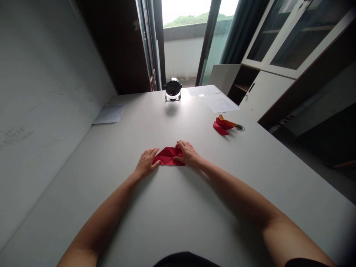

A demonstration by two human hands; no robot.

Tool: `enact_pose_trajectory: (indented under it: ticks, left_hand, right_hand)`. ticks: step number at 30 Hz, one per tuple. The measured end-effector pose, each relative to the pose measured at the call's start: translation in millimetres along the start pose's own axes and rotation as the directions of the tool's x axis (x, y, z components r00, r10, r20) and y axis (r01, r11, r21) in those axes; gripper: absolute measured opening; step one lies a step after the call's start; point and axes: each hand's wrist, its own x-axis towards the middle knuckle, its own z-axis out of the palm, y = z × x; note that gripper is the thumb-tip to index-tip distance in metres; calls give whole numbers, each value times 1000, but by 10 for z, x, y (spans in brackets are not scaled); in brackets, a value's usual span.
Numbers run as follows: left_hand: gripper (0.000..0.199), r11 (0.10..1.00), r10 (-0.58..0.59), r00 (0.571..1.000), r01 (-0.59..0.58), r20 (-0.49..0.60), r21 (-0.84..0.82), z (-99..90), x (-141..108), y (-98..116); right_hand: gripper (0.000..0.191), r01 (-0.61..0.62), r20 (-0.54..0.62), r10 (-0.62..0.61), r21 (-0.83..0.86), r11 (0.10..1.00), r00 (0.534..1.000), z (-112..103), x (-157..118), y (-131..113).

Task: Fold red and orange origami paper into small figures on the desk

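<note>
A sheet of red origami paper (168, 156) with crease lines lies on the white table, partly folded, its left side tapering. My left hand (147, 162) grips the paper's left end, thumb in front and fingers behind. At the right end my right hand (189, 152) holds the paper, its thumb lying on top and its fingers curled over the far edge. Both hands cover parts of the paper's ends.
Folded red and orange paper pieces (222, 125) lie right of centre beside a round cable hole (239, 128). A small black and silver fan-like device (172, 89) stands at the far edge. Printed sheets (219, 102) lie far right, white papers (109, 113) far left by the wall.
</note>
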Motion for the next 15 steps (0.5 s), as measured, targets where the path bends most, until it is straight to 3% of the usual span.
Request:
enact_pose_trajectory:
  ticks: [4,8,12,15]
  left_hand:
    - [44,1000,11,1000,-11,20,-20,12,7,-38]
    - [36,997,19,1000,-18,20,-76,-31,12,-21]
    - [29,984,-17,1000,14,-16,-180,-69,10,10]
    - [15,940,-100,994,84,-34,-331,-69,-1,5]
  right_hand:
    - [34,18,-76,-11,98,995,997,-9,1,-49]
    - [31,-19,-40,34,337,941,999,-33,5,-55]
    - [33,-44,9,52,699,714,999,-89,14,-67]
    - [35,-83,54,70,845,528,996,-145,7,-119]
